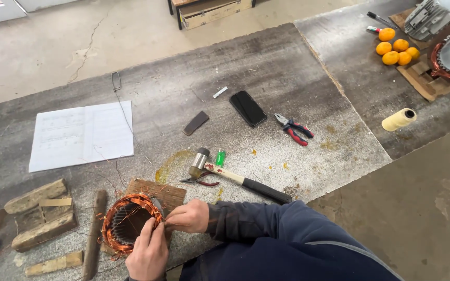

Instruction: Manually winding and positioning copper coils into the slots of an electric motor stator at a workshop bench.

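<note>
A motor stator (111, 225) with copper windings lies on a wooden block (169, 193) at the near edge of the grey workbench (266, 67). My left hand (147, 253) comes up from below, its fingers pinched on the copper winding at the stator's right rim. My right hand (188, 216), in a dark blue sleeve, reaches in from the right and grips the same winding wires beside the left fingers. Loose copper strands trail around the stator.
A hammer (235, 178), small cutters (200, 181) and a green lighter (220, 157) lie just beyond the hands. Farther off are red-handled pliers (295, 129), a black phone (248, 108), an open notebook (82, 135), a thread spool (399, 119), oranges (397, 50) and wooden blocks (40, 213).
</note>
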